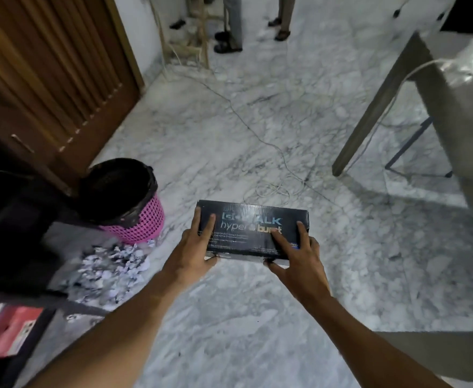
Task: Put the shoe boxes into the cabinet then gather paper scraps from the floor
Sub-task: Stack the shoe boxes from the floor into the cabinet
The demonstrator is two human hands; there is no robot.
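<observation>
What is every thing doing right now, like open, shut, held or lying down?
shoe box: lid shut, held at both ends.
left hand: grips the box's left end, fingers on top, thumb below.
right hand: grips the box's right end.
pink bin: upright, top open, lined in black.
paper scraps: piled on the floor beside the bin.
cable: lying loose on the floor.

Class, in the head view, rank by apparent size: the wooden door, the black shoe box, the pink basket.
Largest: wooden door.
Next: black shoe box and pink basket look about alike. The box is held nearer the camera, so I leave them tied.
</observation>
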